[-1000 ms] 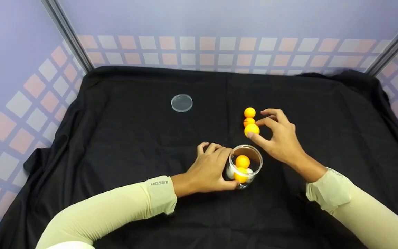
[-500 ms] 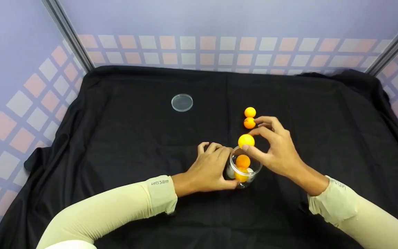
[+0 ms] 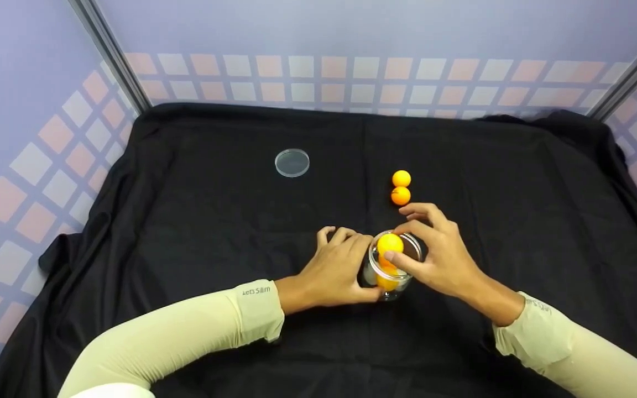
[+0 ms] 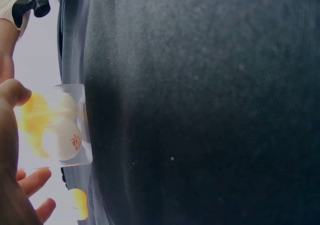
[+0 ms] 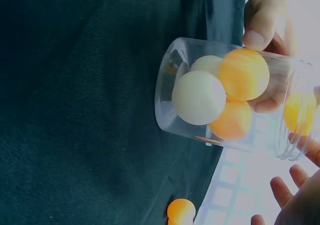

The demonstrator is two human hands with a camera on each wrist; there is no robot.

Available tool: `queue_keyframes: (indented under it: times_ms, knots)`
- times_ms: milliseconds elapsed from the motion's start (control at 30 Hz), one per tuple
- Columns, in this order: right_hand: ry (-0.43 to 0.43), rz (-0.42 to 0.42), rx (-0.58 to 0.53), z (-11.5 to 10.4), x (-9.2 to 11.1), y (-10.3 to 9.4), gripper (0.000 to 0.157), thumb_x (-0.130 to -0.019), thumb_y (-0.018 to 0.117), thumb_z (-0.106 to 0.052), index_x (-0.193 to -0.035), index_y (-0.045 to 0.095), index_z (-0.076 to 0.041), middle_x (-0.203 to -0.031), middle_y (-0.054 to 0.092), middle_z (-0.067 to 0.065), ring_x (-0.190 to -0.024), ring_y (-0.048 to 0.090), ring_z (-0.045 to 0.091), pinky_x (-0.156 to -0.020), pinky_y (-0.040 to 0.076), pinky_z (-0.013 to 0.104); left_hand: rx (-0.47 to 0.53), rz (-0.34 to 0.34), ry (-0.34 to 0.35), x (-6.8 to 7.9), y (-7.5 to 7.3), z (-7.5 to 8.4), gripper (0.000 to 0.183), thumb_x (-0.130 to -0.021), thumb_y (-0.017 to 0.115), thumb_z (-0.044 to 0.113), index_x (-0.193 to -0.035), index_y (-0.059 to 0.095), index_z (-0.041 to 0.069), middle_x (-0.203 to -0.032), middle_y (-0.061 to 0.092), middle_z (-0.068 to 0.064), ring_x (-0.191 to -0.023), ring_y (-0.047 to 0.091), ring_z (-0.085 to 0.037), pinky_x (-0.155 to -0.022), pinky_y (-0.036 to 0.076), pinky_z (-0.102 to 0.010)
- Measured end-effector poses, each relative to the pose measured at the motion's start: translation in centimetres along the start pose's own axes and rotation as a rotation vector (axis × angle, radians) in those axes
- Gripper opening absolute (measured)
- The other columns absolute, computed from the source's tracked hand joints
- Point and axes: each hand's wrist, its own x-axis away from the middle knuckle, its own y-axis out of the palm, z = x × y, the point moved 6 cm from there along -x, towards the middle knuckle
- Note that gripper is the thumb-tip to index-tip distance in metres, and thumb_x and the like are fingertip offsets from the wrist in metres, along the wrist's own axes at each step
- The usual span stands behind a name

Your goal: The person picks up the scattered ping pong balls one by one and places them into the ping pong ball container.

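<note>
A clear jar (image 3: 371,271) stands upright on the black cloth, and my left hand (image 3: 334,271) grips its side with thumb and fingers. Inside it, the right wrist view shows white balls (image 5: 199,98) low down and orange ping-pong balls (image 5: 244,75) resting against them. My right hand (image 3: 440,257) pinches another orange ping-pong ball (image 3: 390,245) between thumb and index finger, right at the jar's mouth. Its other fingers are spread out beyond the rim. In the left wrist view, a white ball (image 4: 62,139) with red print shows through the jar wall.
Two more orange balls (image 3: 401,195) lie touching each other on the cloth beyond the jar. A round clear lid (image 3: 292,163) lies farther back, left of them. Patterned panels (image 3: 318,83) stand along the back and sides of the black cloth (image 3: 230,204).
My right hand has picked the nearest orange ball out of the row of three and carried it toward me, down to the jar's mouth. My left hand has kept its grip on the jar.
</note>
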Motion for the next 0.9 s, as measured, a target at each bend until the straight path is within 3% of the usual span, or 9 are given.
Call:
queue_keyframes:
  times_ms: [433,767,900]
  knots:
    - [0.028,-0.035,0.016,0.14,0.18,0.43,0.033,-0.081,0.083,-0.037,-0.107,0.076,-0.019,-0.137,0.056,0.006,-0.121,0.057,0.031,-0.096,0.035,0.053,0.012,-0.027,-0.011,-0.03,0.02,-0.11,0.080,-0.073,0.074,0.066,-0.133,0.056,0.016,-0.122,0.066,0.004,-0.119,0.054,-0.019,-0.104,0.031,-0.059]
    - [0.031,-0.026,0.020,0.27,0.16,0.33,0.029,-0.083,0.081,-0.035,-0.106,0.077,-0.018,-0.137,0.056,0.005,-0.120,0.056,0.027,-0.096,0.036,0.052,0.008,-0.017,-0.001,-0.02,0.08,-0.16,0.078,-0.074,0.073,0.066,-0.132,0.056,0.017,-0.122,0.066,0.004,-0.118,0.054,-0.020,-0.103,0.031,-0.060]
    - [0.025,-0.019,0.017,0.37,0.13,0.33,0.030,-0.083,0.081,-0.034,-0.107,0.078,-0.017,-0.135,0.057,0.010,-0.118,0.057,0.027,-0.096,0.043,0.050,0.005,-0.017,-0.004,-0.03,0.06,-0.15,0.079,-0.073,0.073,0.066,-0.132,0.056,0.016,-0.122,0.067,0.004,-0.118,0.054,-0.020,-0.103,0.031,-0.060]
